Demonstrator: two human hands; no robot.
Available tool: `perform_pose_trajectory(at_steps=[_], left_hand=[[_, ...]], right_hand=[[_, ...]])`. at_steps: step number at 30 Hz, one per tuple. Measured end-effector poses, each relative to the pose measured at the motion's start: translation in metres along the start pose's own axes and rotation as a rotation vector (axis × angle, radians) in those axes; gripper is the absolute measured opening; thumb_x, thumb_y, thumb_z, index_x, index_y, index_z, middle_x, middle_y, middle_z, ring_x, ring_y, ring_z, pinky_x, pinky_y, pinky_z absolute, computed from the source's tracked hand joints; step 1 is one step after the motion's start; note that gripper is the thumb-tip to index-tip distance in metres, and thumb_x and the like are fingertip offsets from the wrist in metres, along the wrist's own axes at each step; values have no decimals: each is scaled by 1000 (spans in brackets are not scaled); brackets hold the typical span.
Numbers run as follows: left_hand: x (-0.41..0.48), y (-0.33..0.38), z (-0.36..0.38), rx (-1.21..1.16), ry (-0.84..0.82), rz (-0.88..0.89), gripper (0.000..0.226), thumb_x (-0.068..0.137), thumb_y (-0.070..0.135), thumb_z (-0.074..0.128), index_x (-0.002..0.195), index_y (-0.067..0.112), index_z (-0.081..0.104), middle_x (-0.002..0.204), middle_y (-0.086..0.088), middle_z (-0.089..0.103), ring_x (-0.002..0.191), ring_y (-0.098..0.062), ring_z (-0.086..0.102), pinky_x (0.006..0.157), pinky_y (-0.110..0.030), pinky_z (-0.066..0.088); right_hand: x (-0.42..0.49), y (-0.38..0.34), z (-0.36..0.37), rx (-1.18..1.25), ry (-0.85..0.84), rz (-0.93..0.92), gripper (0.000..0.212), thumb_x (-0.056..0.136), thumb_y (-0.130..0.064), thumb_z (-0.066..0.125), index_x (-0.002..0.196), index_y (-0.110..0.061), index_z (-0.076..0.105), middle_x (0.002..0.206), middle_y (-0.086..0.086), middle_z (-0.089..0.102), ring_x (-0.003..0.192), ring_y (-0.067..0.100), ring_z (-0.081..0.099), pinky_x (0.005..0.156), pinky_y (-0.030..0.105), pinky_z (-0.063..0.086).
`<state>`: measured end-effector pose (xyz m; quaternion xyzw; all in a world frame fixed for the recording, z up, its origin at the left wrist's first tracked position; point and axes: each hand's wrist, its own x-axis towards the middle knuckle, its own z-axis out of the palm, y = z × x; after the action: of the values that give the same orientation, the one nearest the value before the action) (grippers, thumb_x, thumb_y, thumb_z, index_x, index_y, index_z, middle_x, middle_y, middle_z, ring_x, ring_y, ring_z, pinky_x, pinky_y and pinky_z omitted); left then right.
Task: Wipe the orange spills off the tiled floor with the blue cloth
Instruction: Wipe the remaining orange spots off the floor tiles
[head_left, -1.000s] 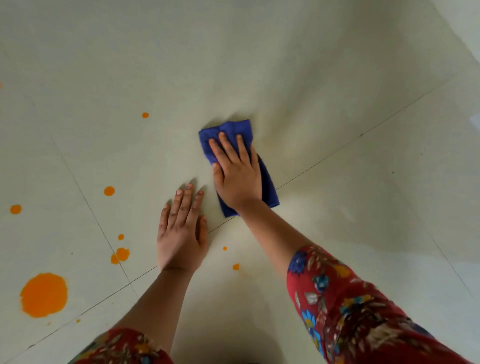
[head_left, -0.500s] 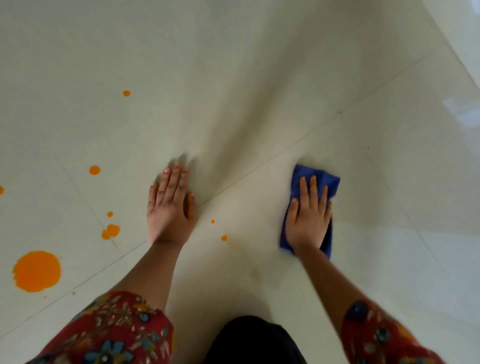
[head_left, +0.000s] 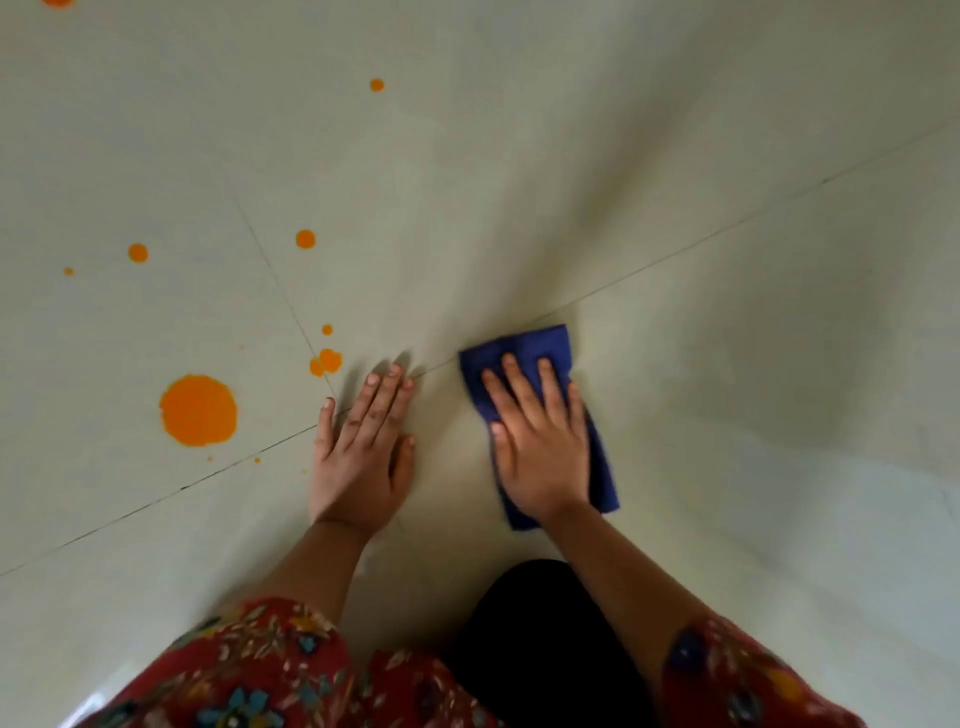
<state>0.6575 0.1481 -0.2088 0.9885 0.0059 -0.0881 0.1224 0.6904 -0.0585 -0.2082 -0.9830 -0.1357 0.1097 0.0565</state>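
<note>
A folded blue cloth (head_left: 524, 348) lies flat on the pale tiled floor (head_left: 571, 182). My right hand (head_left: 540, 441) presses down on it with straight, spread fingers. My left hand (head_left: 361, 452) rests flat on the floor just left of the cloth, palm down. A large round orange spill (head_left: 198, 410) sits left of my left hand. A double orange blob (head_left: 326, 361) lies by a tile joint just beyond my left fingertips. Several smaller orange drops dot the floor farther back, among them one drop (head_left: 305, 239) and another drop (head_left: 376, 84).
Dark grout lines (head_left: 675, 254) cross the floor diagonally. My red flowered sleeves (head_left: 270, 670) and a dark-clothed knee (head_left: 540, 649) fill the bottom of the view. The floor right of the cloth shows no orange marks.
My right hand slid the cloth from far ahead to the right, then back toward my left hand. The two small drops beside my left hand no longer show.
</note>
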Motion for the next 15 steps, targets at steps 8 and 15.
perform_pose_trajectory(at_steps=[8, 15], left_hand=[[-2, -5, 2, -11, 38, 22, 57, 94, 34, 35, 150, 23, 31, 158, 7, 23, 145, -7, 19, 119, -41, 4], [-3, -7, 5, -44, 72, 23, 59, 93, 34, 41, 150, 22, 33, 158, 8, 23, 146, -8, 20, 120, -42, 5]], right_hand=[[101, -35, -7, 90, 156, 434, 57, 97, -41, 30, 153, -30, 26, 161, -5, 21, 148, 31, 17, 118, 52, 17], [35, 19, -1, -45, 94, 135, 54, 98, -39, 31, 151, -31, 29, 160, -5, 25, 148, 29, 19, 115, 55, 22]])
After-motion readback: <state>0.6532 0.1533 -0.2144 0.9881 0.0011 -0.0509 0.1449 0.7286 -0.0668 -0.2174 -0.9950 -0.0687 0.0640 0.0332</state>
